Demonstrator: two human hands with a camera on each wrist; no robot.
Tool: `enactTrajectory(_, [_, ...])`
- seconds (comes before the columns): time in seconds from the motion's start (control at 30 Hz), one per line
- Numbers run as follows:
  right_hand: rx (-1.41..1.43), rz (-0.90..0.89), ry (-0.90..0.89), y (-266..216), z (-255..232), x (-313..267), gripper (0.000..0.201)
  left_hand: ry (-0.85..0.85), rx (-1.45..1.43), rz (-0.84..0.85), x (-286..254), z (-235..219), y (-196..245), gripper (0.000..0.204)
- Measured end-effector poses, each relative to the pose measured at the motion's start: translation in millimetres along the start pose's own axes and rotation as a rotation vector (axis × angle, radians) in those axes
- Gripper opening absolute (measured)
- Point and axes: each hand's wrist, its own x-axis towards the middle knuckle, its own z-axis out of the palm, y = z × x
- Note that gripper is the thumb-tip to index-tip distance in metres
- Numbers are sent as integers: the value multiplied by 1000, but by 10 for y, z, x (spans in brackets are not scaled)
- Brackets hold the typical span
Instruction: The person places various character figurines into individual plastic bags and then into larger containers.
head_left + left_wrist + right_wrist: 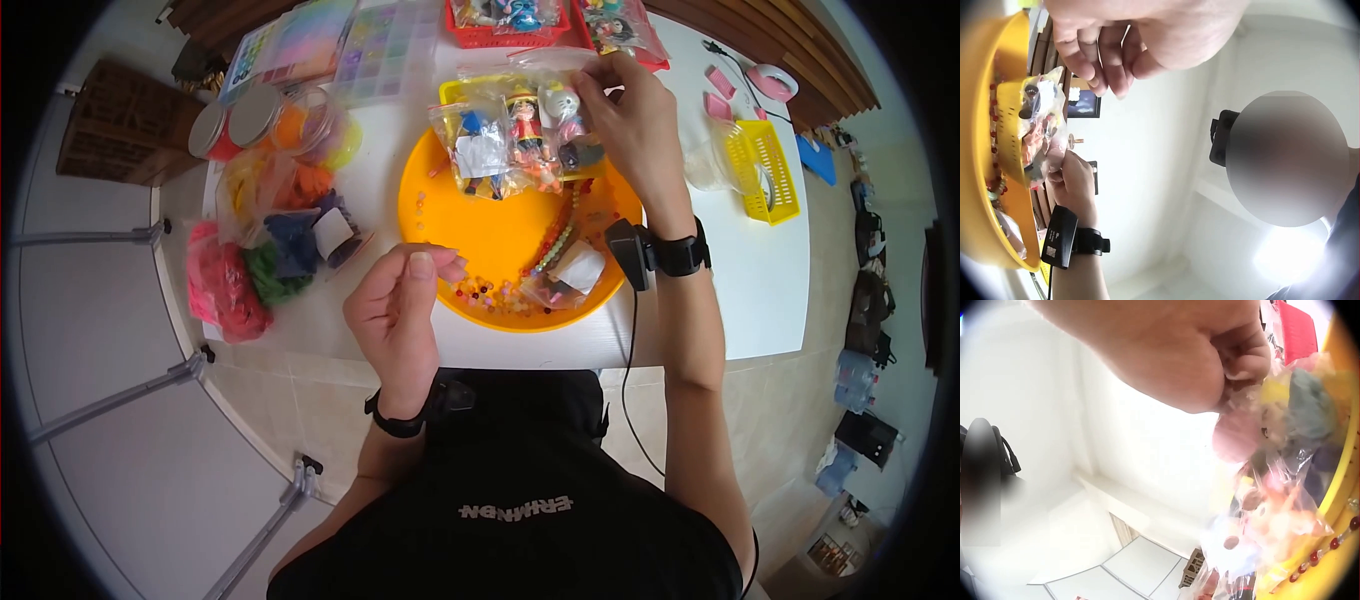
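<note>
My right hand point(632, 115) grips the edge of a clear plastic bag point(1244, 428) with its fingers curled. A white-headed figurine point(562, 105) shows in the bags just below that hand. Beside it lies a bagged figurine in red and yellow point(525, 125), and further left a bag with blue pieces and a white label point(482, 150). These bags fill a small yellow basket point(1011, 128) standing in a round orange tray point(480, 225). My left hand point(395, 300) hovers at the tray's front left rim, fingers loosely bent and holding nothing point(1147, 37).
Loose beads point(485, 295), a bead string point(560, 235) and a white-labelled bag point(578, 268) lie in the tray. Left are jars point(255, 115) and bagged coloured material point(230, 290). Red baskets point(505, 38) stand behind; another yellow basket point(765, 170) stands right. A cable point(628, 385) hangs from the right wrist camera.
</note>
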Motion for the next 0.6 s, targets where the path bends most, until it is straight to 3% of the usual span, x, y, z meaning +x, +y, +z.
enactTrajectory(0.27, [28, 82, -7, -47, -90, -41, 26, -5, 41, -3, 14, 19, 15, 22])
enactTrajectory(0.37, [95, -21, -15, 41, -103, -130, 37, 0, 35, -11, 1, 54, 16, 22])
enactTrajectory(0.47, [-74, -108, 19, -53, -165, -340, 47, -15, 47, -19, -6, 68, 28, 22])
enactTrajectory(0.6, [-351, -371, -56, -73, -180, -691, 68, -32, 45, -7, 21, 47, 8, 21])
